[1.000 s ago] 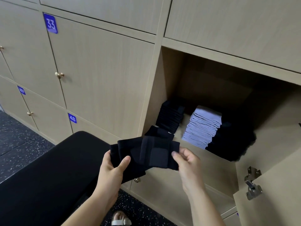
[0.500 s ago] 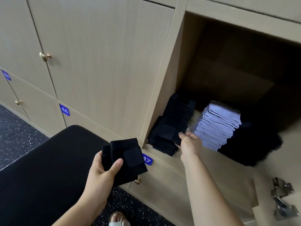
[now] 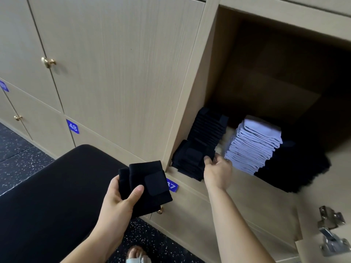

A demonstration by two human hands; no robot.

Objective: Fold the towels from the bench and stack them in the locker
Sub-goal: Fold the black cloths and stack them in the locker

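1. I am in a changing room of the sort a gym has: a whole wall of pale wood lockers (image 3: 117, 63), door beside door in rows
2. The doors carry blue number tags, 48 (image 3: 72, 126) and 47 (image 3: 171, 185) among them, and small brass knobs (image 3: 48, 62)
3. A black padded bench (image 3: 47, 196) stands right before the lockers
4. The floor (image 3: 17, 154) is dark speckled rubber
5. The open locker (image 3: 212, 82) before me holds neat stacks of black towels (image 3: 207, 133) and pale towels (image 3: 254, 145), and the folded towel (image 3: 148, 179) in my left hand (image 3: 115, 204) matches the black ones
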